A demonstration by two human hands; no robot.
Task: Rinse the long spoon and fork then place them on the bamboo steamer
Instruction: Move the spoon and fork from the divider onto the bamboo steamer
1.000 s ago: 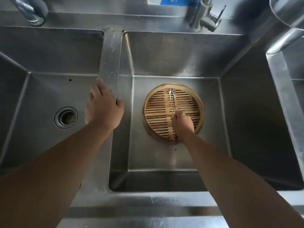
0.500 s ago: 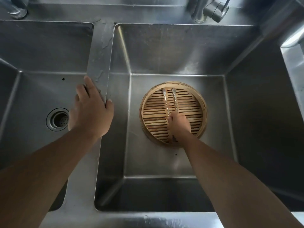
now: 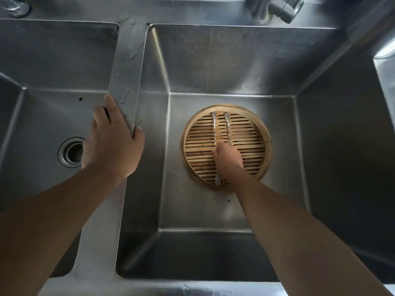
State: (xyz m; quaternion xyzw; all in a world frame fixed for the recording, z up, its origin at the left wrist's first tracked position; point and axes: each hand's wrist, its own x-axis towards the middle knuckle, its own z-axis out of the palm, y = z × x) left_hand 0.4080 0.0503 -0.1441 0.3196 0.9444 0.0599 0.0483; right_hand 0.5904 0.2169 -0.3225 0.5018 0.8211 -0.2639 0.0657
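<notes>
A round bamboo steamer (image 3: 256, 146) sits on the floor of the right sink basin. Two long metal utensils lie side by side across its slats. The fork (image 3: 215, 129) is on the left, its tines pointing toward me near the steamer's front rim. The long spoon (image 3: 227, 129) lies just right of it, its near end hidden under my right hand (image 3: 227, 157), whose curled fingers close over the spoon's handle and touch the fork. My left hand (image 3: 111, 144) rests flat on the divider, fingers spread, holding nothing.
The wet steel divider (image 3: 128, 67) separates the two deep basins. A drain (image 3: 70, 152) sits in the left basin floor. A faucet (image 3: 277, 7) stands behind the right basin, and another fixture base (image 3: 15, 6) at the far left corner.
The fork and spoon, held together a second ago, now lie apart on the slats and the fork's tines show. My right hand has sunk lower. The left hand stays on the divider.
</notes>
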